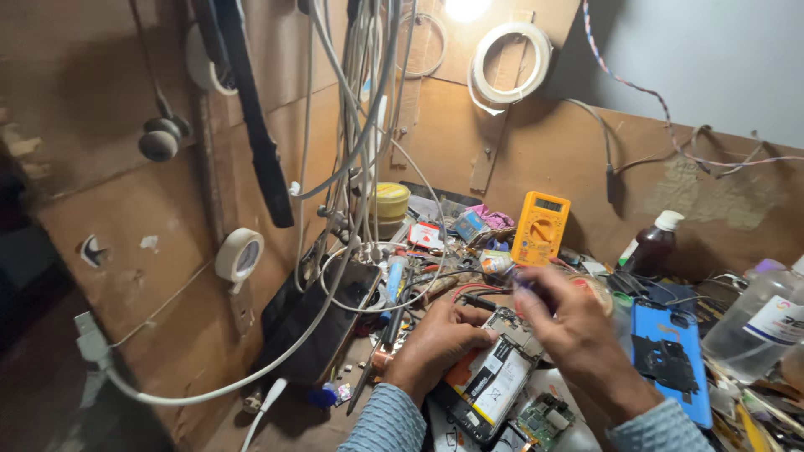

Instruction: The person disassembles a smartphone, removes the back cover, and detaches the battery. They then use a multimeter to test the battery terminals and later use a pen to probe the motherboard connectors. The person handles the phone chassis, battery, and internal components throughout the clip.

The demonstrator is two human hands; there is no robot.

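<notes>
Phone (490, 377) first: it lies open and back-up on the bench right under us, its cover off, so that the battery and the board at the top end are bare to work on. Our left hand (435, 339) rests flat on the left edge of the phone, fingers curled down and pressing on it — a pinning hold, we judge, to keep the body from sliding. Our right hand (578, 335) hovers over the top end of the phone with the fingertips pinched together on something small and dark; the blur hides what it is, so we cannot tell more than that the fingers are closed on it.

Just below the phone sits a loose green circuit board (544, 416), set close where it can be reached. To the right of the phone lies a blue cover (670, 351) with a dark part resting on it, parked out of the work zone. Behind the phone stands a yellow meter (540, 226), face towards us for easy reading, and further right of it a brown bottle (651, 245). Left of the phone a dark tablet (318, 331) leans under a bundle of hanging cables (356, 125) — they drop from the wall, within reach of the phone.
</notes>
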